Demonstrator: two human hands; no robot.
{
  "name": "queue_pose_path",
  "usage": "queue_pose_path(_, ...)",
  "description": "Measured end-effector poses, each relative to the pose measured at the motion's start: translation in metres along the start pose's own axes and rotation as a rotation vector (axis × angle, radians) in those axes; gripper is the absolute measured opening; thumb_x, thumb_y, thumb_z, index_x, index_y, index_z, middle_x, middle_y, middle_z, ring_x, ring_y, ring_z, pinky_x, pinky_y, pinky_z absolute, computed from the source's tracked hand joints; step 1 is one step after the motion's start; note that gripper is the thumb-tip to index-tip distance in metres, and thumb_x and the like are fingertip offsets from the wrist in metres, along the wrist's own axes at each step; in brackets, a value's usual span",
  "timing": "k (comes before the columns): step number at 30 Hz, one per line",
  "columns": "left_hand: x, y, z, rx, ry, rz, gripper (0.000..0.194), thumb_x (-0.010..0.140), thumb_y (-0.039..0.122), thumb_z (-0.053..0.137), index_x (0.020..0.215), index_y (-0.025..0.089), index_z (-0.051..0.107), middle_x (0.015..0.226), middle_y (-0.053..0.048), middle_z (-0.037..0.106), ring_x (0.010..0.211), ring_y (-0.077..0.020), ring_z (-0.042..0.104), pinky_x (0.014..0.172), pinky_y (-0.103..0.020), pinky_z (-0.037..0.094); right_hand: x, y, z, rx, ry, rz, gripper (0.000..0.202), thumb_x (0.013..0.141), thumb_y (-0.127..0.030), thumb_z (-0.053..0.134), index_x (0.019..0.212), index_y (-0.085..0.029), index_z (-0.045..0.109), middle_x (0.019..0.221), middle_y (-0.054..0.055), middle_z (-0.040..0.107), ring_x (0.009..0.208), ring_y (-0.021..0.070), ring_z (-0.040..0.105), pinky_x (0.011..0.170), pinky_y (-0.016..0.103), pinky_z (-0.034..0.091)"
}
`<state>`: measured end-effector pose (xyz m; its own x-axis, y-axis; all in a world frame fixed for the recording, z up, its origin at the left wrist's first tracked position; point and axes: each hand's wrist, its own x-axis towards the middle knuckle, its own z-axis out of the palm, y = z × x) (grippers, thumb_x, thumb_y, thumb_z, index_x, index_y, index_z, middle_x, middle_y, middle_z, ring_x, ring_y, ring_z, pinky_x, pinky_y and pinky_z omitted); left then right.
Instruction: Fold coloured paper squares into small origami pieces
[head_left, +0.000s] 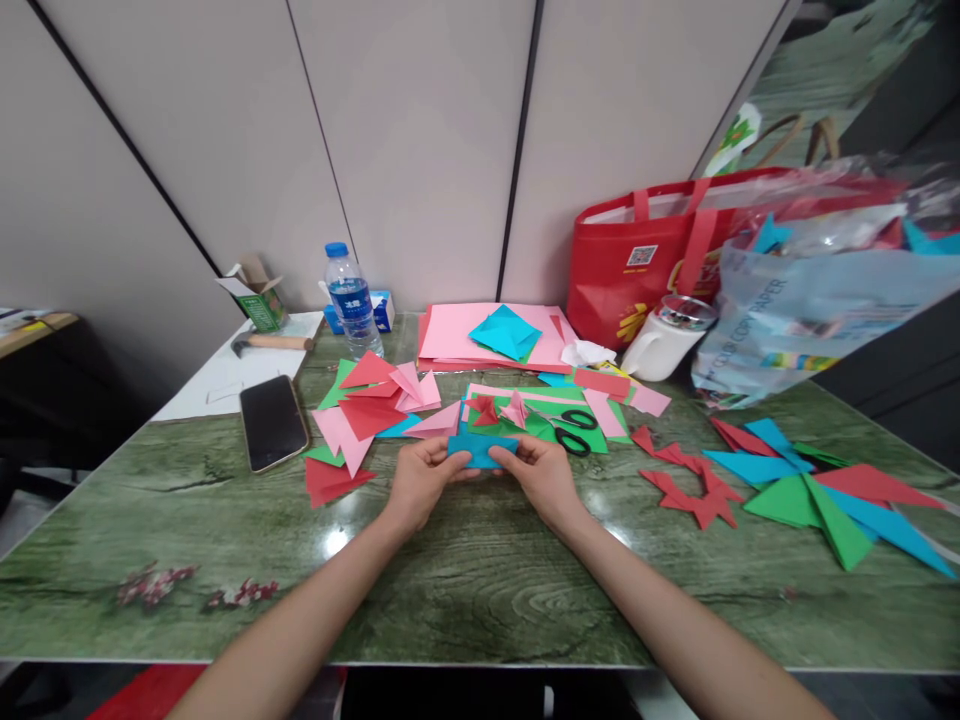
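Note:
A small blue folded paper (pixel 482 451) is held level above the table's middle. My left hand (pixel 420 480) pinches its left end, thumb on the near face. At the right end, my right hand (pixel 546 482) grips it the same way. Just beyond lie green paper sheets (pixel 550 422) with scissors (pixel 574 432) on them, their black handles toward the right. A red folded paper piece (pixel 484 409) and a pink one (pixel 516 408) rest near the blades, which are partly hidden. Left of my hands is a loose heap of folded red, pink, green and blue papers (pixel 373 410).
A phone (pixel 274 423), hammer (pixel 271 342) and water bottle (pixel 352 300) are on the left. Pink sheets (pixel 450 335) lie by the wall. A white mug (pixel 664 340), red bag (pixel 622 260) and plastic bag (pixel 787 320) stand right, behind red cut paper (pixel 701 490) and colored folded pieces (pixel 787 500).

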<state>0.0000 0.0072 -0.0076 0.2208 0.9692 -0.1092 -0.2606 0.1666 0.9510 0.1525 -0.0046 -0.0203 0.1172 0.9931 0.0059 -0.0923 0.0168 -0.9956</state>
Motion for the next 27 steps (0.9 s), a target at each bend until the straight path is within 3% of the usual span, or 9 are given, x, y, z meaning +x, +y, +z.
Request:
queue_pose_path(9, 0.0003, -0.0011, -0.0010, -0.013, -0.006, -0.019, 0.030, 0.057, 0.029, 0.076, 0.080, 0.011, 0.068, 0.076, -0.005, 0.072, 0.071, -0.0214, 0.067, 0.074, -0.038, 0.055, 0.0007, 0.0064, -0.0008, -0.060, -0.022, -0.035, 0.029, 0.063, -0.044, 0.068, 0.064, -0.017, 0.059, 0.054, -0.001, 0.057, 0.049, 0.0133, 0.052, 0.051, 0.027, 0.047)
queue_pose_path(13, -0.0011, -0.0027, 0.0001, 0.016, -0.024, -0.037, 0.027, 0.059, 0.027, 0.075, 0.080, 0.011, 0.069, 0.078, -0.006, 0.072, 0.070, -0.0207, 0.067, 0.074, -0.036, 0.054, -0.0017, 0.0056, 0.0006, -0.151, -0.024, -0.064, 0.030, 0.064, -0.038, 0.068, 0.084, -0.019, 0.056, 0.071, 0.000, 0.059, 0.053, 0.0141, 0.055, 0.050, 0.027, 0.048)
queue_pose_path(16, -0.0018, -0.0048, 0.0005, 0.037, -0.030, -0.032, 0.026, 0.060, 0.027, 0.074, 0.081, 0.012, 0.070, 0.080, -0.006, 0.072, 0.070, -0.0209, 0.067, 0.073, -0.036, 0.055, -0.0030, 0.0033, 0.0006, -0.280, -0.020, -0.127, 0.034, 0.059, -0.032, 0.071, 0.087, -0.020, 0.055, 0.084, 0.002, 0.060, 0.061, 0.0158, 0.057, 0.054, 0.027, 0.047)
queue_pose_path(23, -0.0006, -0.0069, -0.0022, 0.029, -0.038, -0.007, 0.025, 0.060, 0.029, 0.074, 0.076, 0.011, 0.069, 0.079, -0.006, 0.072, 0.066, -0.0192, 0.067, 0.067, -0.034, 0.056, -0.0035, 0.0022, 0.0006, -0.166, -0.052, -0.085, 0.043, 0.058, -0.033, 0.073, 0.092, -0.024, 0.049, 0.069, -0.003, 0.057, 0.045, 0.0135, 0.051, 0.041, 0.026, 0.042)
queue_pose_path(27, -0.0007, -0.0067, -0.0023, 0.017, -0.036, 0.009, 0.024, 0.059, 0.028, 0.075, 0.075, 0.011, 0.068, 0.077, -0.006, 0.072, 0.065, -0.0196, 0.067, 0.066, -0.034, 0.056, -0.0003, 0.0047, -0.0026, -0.201, -0.065, -0.120, 0.041, 0.058, -0.034, 0.074, 0.091, -0.023, 0.053, 0.074, -0.001, 0.059, 0.053, 0.0152, 0.054, 0.046, 0.027, 0.045)
